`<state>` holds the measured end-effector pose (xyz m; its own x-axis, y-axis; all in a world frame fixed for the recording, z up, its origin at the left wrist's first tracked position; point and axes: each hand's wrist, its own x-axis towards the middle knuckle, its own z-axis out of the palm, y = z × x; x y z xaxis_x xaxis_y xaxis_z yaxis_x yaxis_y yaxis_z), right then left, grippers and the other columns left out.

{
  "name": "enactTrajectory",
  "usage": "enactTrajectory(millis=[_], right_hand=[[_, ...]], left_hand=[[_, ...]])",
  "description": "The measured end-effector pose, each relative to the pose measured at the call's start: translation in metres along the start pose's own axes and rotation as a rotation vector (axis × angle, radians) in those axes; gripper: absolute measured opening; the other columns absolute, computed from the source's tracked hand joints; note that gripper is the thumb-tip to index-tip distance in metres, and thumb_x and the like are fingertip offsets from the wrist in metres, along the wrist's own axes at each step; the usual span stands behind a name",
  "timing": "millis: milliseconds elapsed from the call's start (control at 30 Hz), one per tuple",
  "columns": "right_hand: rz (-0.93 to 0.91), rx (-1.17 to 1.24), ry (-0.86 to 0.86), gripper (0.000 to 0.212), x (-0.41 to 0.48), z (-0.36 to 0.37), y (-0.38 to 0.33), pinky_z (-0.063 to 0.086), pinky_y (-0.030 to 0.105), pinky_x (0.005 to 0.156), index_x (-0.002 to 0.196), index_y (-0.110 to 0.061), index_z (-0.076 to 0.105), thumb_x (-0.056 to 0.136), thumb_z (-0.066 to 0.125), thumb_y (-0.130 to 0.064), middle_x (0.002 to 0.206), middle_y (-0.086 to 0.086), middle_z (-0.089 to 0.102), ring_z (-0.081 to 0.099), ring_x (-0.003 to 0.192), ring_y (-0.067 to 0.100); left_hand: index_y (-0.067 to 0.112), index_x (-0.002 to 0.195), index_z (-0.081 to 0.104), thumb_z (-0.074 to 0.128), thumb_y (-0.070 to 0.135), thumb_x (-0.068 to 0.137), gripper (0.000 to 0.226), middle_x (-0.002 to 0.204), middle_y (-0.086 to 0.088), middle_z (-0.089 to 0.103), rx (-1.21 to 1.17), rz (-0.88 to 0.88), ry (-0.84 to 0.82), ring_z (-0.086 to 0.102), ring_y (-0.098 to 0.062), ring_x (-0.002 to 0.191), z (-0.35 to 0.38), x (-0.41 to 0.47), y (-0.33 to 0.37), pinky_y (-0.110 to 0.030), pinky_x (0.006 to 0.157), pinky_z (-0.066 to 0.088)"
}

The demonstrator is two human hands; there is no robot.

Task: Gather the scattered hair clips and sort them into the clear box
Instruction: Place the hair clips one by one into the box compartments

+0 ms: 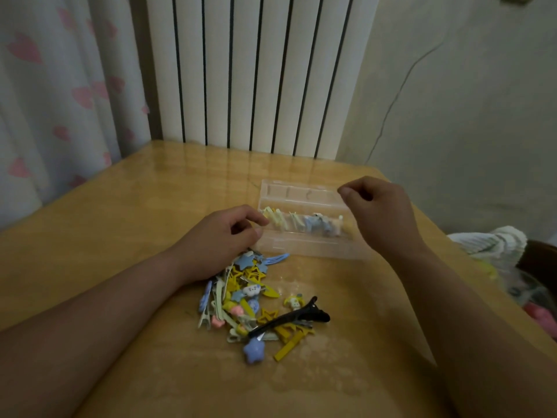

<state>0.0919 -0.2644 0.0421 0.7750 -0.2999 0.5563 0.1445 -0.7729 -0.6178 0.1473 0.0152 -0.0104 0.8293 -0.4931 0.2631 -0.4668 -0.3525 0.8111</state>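
While most of the hair clips point(250, 303) lie heaped on the wooden table point(120, 206) at about six o'clock from the clear box point(304, 224), I can see a row of pale yellow and blue clips point(301, 223) already lined up inside it, so I judge the sorting partly done. My left hand point(223, 236) rests at the box's nine o'clock end, fingers curled loosely; I cannot tell whether it pinches a clip or just steadies the box. My right hand point(373, 212) hovers over the three o'clock end, fingers curled with thumb and forefinger pinched together, and nothing visible in them. The lid point(298, 191) lies open toward twelve o'clock, which keeps the near side free for reaching in.

A long black clip point(289, 319) lies across the heap's four o'clock side; a blue star clip point(254, 351) sits at its near edge. Bare table lies wide at nine o'clock; at three o'clock the table edge is close, with cloth clutter point(494, 242) beyond it.
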Motion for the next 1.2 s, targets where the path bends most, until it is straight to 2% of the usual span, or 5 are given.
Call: enactTrajectory(millis=[367, 467, 567, 767, 1200], right_hand=[[-0.34, -0.261, -0.642, 0.022, -0.048, 0.021, -0.038, 0.05, 0.024, 0.069, 0.12, -0.041, 0.074, 0.1, 0.064, -0.04, 0.084, -0.02, 0.065, 0.061, 0.073, 0.0], [-0.424, -0.419, -0.664, 0.035, -0.052, 0.027, -0.046, 0.04, 0.018, 0.064, 0.135, -0.045, 0.066, 0.103, 0.056, -0.039, 0.098, -0.014, 0.072, 0.065, 0.084, 0.005], [-0.49, -0.508, -0.681, 0.039, -0.055, 0.031, -0.051, 0.055, 0.032, 0.087, 0.141, -0.041, 0.062, 0.105, 0.048, -0.04, 0.124, -0.01, 0.074, 0.068, 0.11, 0.015], [-0.418, -0.629, -0.687, 0.021, -0.052, 0.02, -0.057, 0.054, 0.034, 0.078, 0.115, -0.032, 0.07, 0.102, 0.056, -0.042, 0.105, -0.007, 0.072, 0.065, 0.096, 0.016], [-0.425, -0.699, -0.672, 0.023, -0.057, 0.025, -0.064, 0.057, 0.04, 0.078, 0.114, -0.025, 0.063, 0.103, 0.051, -0.041, 0.102, -0.001, 0.071, 0.068, 0.092, 0.024]], left_hand=[[0.033, 0.118, 0.073, 0.065, 0.027, 0.105, 0.016, 0.102, -0.004, 0.072, 0.052, 0.034, 0.029, 0.067, -0.015, 0.087, -0.001, -0.001, -0.001, -0.032, 0.08, 0.054], [0.033, 0.119, 0.073, 0.064, 0.028, 0.106, 0.017, 0.102, -0.003, 0.072, 0.048, 0.03, 0.024, 0.067, -0.014, 0.088, -0.001, -0.001, -0.002, -0.031, 0.08, 0.054], [0.032, 0.118, 0.073, 0.064, 0.027, 0.106, 0.017, 0.101, -0.003, 0.073, 0.041, 0.027, 0.025, 0.068, -0.014, 0.087, -0.001, -0.001, -0.002, -0.03, 0.079, 0.053], [0.035, 0.117, 0.073, 0.064, 0.029, 0.105, 0.016, 0.1, -0.002, 0.073, 0.031, 0.022, 0.019, 0.068, -0.016, 0.087, -0.001, -0.001, -0.002, -0.032, 0.08, 0.054], [0.038, 0.116, 0.073, 0.064, 0.031, 0.106, 0.015, 0.098, 0.003, 0.072, 0.044, 0.022, 0.021, 0.068, -0.012, 0.086, -0.001, 0.0, -0.003, -0.031, 0.08, 0.055]])
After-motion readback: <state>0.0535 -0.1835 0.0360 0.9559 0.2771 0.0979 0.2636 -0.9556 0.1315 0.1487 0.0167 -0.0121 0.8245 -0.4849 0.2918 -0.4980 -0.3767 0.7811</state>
